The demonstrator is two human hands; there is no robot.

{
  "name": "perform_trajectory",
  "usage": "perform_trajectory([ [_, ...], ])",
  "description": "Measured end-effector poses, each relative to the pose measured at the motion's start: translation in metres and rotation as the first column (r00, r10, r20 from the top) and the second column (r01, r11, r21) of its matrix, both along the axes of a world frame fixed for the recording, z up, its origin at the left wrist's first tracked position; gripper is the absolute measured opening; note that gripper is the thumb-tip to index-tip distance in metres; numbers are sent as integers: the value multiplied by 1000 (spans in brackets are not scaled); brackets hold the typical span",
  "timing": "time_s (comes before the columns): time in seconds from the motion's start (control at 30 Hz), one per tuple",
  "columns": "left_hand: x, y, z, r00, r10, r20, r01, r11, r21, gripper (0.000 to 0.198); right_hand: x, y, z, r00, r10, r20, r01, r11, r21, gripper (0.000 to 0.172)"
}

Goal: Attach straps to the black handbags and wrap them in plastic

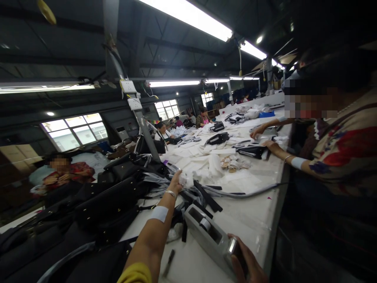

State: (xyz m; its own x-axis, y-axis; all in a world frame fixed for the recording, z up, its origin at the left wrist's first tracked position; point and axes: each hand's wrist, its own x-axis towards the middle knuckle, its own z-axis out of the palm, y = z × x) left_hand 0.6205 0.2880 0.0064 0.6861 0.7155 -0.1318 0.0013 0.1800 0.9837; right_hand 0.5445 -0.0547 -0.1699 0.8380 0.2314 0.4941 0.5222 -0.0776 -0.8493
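Observation:
My left hand point(176, 181) reaches far out over the long white table point(253, 216), its fingers closed on a crumpled piece of clear plastic wrap point(185, 179). On that wrist sit a bracelet and a white band. My right hand point(246, 263) rests near the table's front edge, gripping the near end of a grey tape dispenser point(206, 232) that holds a roll of tape. Black straps point(206, 196) lie between the two hands.
Black handbags point(112, 200) are piled along the table's left side. A co-worker in a floral top point(344, 153) sits at the right, both hands on a black bag point(251, 151). White paper sheets point(206, 157) cover the middle. A grey pole point(141, 122) rises from the table. More people sit farther back.

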Motion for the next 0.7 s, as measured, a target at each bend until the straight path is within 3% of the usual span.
perform_trajectory([
  [0.2,-61,-4,24,994,-41,-97,60,978,201,35,2,-13,24,996,90,21,-88,994,-59,50],
  [0.37,-128,-18,36,927,-179,-330,300,882,363,31,-1,-13,36,996,88,-7,-88,995,-42,54],
  [0.43,-157,-28,35,849,-261,-459,455,803,385,29,-2,-12,37,996,91,-14,-91,995,-45,55],
  [0.53,-198,-47,25,682,-341,-646,676,632,380,39,-2,-11,36,996,87,-15,-88,995,-40,57],
  [0.63,-230,-66,13,539,-300,-787,802,468,370,54,-2,-10,37,997,78,-9,-79,996,-32,58],
  [0.7,-241,-80,9,499,-221,-838,833,390,393,45,-3,-10,38,997,72,-6,-72,997,-29,58],
])
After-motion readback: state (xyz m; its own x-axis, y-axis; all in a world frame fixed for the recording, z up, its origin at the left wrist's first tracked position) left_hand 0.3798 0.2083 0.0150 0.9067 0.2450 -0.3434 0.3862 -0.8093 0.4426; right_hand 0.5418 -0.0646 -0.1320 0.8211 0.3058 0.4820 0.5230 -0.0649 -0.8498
